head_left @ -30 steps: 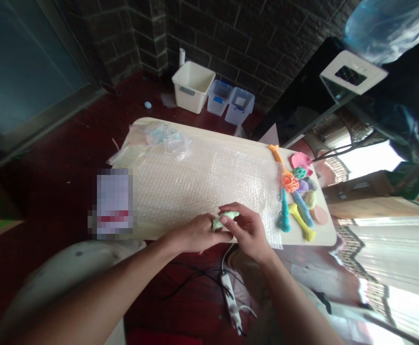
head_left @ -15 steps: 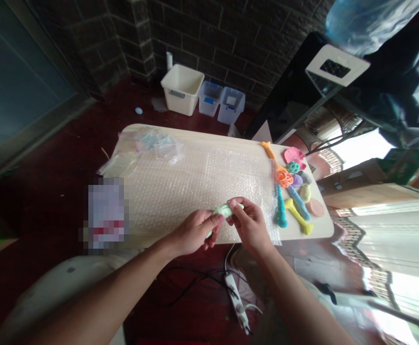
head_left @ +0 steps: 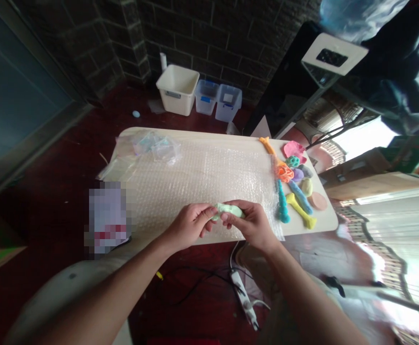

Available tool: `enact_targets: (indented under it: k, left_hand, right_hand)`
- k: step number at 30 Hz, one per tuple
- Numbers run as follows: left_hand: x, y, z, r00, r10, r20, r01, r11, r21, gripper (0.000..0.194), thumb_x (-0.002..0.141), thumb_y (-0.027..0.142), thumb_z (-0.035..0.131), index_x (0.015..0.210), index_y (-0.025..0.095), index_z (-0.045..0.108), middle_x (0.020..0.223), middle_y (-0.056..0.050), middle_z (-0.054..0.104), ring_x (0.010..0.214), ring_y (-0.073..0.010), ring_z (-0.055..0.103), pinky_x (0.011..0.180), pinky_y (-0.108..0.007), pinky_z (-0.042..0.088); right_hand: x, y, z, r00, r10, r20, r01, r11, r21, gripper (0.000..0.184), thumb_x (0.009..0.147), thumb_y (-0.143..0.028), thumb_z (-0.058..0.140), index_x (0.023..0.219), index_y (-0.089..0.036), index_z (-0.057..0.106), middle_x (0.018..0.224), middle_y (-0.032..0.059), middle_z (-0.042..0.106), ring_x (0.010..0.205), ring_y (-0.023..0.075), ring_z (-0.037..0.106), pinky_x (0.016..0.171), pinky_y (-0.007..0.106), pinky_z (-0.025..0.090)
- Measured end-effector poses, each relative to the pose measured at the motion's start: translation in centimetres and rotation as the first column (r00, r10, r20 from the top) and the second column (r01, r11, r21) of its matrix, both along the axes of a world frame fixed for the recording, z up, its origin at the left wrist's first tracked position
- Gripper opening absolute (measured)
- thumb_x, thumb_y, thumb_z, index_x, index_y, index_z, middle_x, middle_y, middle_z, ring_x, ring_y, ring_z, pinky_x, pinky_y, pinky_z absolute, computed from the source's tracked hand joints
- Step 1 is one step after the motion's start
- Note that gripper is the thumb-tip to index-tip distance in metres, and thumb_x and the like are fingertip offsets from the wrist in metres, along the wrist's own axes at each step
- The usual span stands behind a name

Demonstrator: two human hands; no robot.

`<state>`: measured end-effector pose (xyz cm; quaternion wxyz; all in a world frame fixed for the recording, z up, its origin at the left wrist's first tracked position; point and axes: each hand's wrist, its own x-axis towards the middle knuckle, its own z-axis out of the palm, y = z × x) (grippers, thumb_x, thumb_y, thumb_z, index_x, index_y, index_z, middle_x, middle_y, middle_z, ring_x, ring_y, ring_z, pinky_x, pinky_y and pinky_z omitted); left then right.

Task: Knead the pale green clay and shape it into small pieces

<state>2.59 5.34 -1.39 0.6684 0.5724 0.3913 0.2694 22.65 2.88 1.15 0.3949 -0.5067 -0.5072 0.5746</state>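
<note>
A pale green lump of modelling clay (head_left: pixel 231 209) is between my hands, above the near edge of the table. My left hand (head_left: pixel 194 221) pinches its left end between thumb and fingers. Around its right part my right hand (head_left: pixel 250 221) is closed, the thumb pressed on the near side. Under the hands lies bubble wrap (head_left: pixel 202 177). To the right are shaped clay pieces: an orange bone shape (head_left: pixel 267 144), a teal twisted stick (head_left: pixel 282 201), a blue stick (head_left: pixel 301 196), a yellow bone shape (head_left: pixel 303 211) and an orange openwork ball (head_left: pixel 285 173).
Clear plastic bags (head_left: pixel 155 146) lie at the table's far left. Beyond the table a cream basket (head_left: pixel 177 98) and two clear bins (head_left: pixel 228 103) stand on the floor. A power strip (head_left: pixel 243 297) with cables lies below the near edge. A black cabinet (head_left: pixel 285 81) stands at the back right.
My right thumb has shifted left along the clay, and more of the clay's right part shows. My left hand has moved slightly up. The whole view has shifted a little.
</note>
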Motion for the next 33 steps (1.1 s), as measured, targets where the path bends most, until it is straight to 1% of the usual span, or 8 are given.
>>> enact_targets:
  k: [5,9,12,16,19,24,30,33]
  left_hand:
    - [0.2,0.6,-0.7,0.971,0.210,-0.115,-0.200,0.975,0.094,0.051,0.101,0.058,0.048,0.076,0.016,0.063,0.059,0.001,0.057,0.044,-0.0088,0.048,0.044,-0.021,0.035]
    - [-0.8,1.7,-0.6,0.928,0.371,-0.047,-0.373,0.927,-0.043,0.049,0.094,0.063,0.056,0.078,0.016,0.062,0.062,0.001,0.058,0.043,-0.0088,0.047,0.040,-0.021,0.032]
    - [-1.6,2.2,-0.4,0.903,0.428,0.041,-0.418,0.896,-0.150,0.052,0.090,0.065,0.062,0.082,0.014,0.066,0.065,-0.001,0.061,0.047,-0.0093,0.049,0.042,-0.021,0.035]
    - [-2.1,2.2,-0.3,0.891,0.435,0.131,-0.409,0.893,-0.186,0.047,0.090,0.059,0.064,0.084,0.013,0.067,0.073,-0.005,0.066,0.056,-0.0113,0.054,0.051,-0.023,0.041]
    - [-2.0,2.2,-0.4,0.912,0.393,0.114,-0.378,0.916,-0.131,0.039,0.091,0.052,0.065,0.081,0.015,0.065,0.077,-0.005,0.067,0.065,-0.0135,0.058,0.060,-0.025,0.044]
    - [-1.8,2.3,-0.8,0.964,0.260,0.061,-0.259,0.966,-0.012,0.031,0.092,0.044,0.060,0.079,0.016,0.063,0.078,-0.005,0.070,0.077,-0.0177,0.064,0.076,-0.029,0.047]
    - [-1.9,2.2,-1.4,0.959,0.277,0.054,-0.273,0.959,-0.071,0.026,0.089,0.042,0.060,0.084,0.017,0.061,0.083,-0.008,0.075,0.078,-0.0193,0.068,0.075,-0.030,0.048]
    - [-1.8,2.3,-1.3,0.947,0.313,0.071,-0.304,0.945,-0.121,0.024,0.086,0.040,0.060,0.084,0.017,0.061,0.081,-0.007,0.075,0.076,-0.0192,0.069,0.073,-0.030,0.050]
  right_hand:
    - [-0.5,-0.2,0.2,0.979,-0.150,0.135,0.137,0.986,0.098,0.028,0.084,-0.043,0.083,0.093,-0.017,0.078,0.067,0.0026,0.069,0.058,0.0143,0.059,0.053,0.027,0.048]
    - [0.4,0.1,0.2,0.952,-0.296,0.082,0.284,0.950,0.132,0.023,0.084,-0.039,0.084,0.093,-0.019,0.078,0.065,0.0014,0.069,0.056,0.0147,0.060,0.055,0.029,0.049]
    - [1.5,0.6,-0.1,0.922,-0.385,-0.030,0.386,0.913,0.137,0.021,0.084,-0.036,0.084,0.096,-0.020,0.078,0.067,0.0015,0.070,0.060,0.0155,0.061,0.058,0.030,0.050]
    - [2.6,1.3,-0.3,0.844,-0.505,-0.184,0.525,0.847,0.083,0.023,0.083,-0.032,0.084,0.101,-0.020,0.077,0.074,0.0010,0.071,0.065,0.0143,0.063,0.061,0.030,0.052]
    - [2.9,1.8,-0.1,0.791,-0.557,-0.256,0.591,0.802,0.081,0.022,0.079,-0.031,0.086,0.097,-0.021,0.076,0.084,0.0019,0.073,0.070,0.0147,0.067,0.066,0.031,0.056]
    - [3.3,2.2,0.9,0.810,-0.523,-0.266,0.568,0.812,0.135,0.017,0.083,-0.032,0.082,0.095,-0.024,0.074,0.092,0.0022,0.075,0.081,0.0179,0.073,0.076,0.034,0.060]
    - [4.7,3.1,3.4,0.754,-0.567,-0.331,0.642,0.744,0.188,0.016,0.085,-0.030,0.081,0.096,-0.022,0.073,0.097,0.0023,0.074,0.082,0.0152,0.072,0.077,0.030,0.060]
    - [5.0,3.7,5.5,0.774,-0.565,-0.287,0.627,0.748,0.219,0.014,0.085,-0.029,0.082,0.094,-0.023,0.073,0.097,0.0026,0.073,0.080,0.0144,0.070,0.068,0.027,0.058]
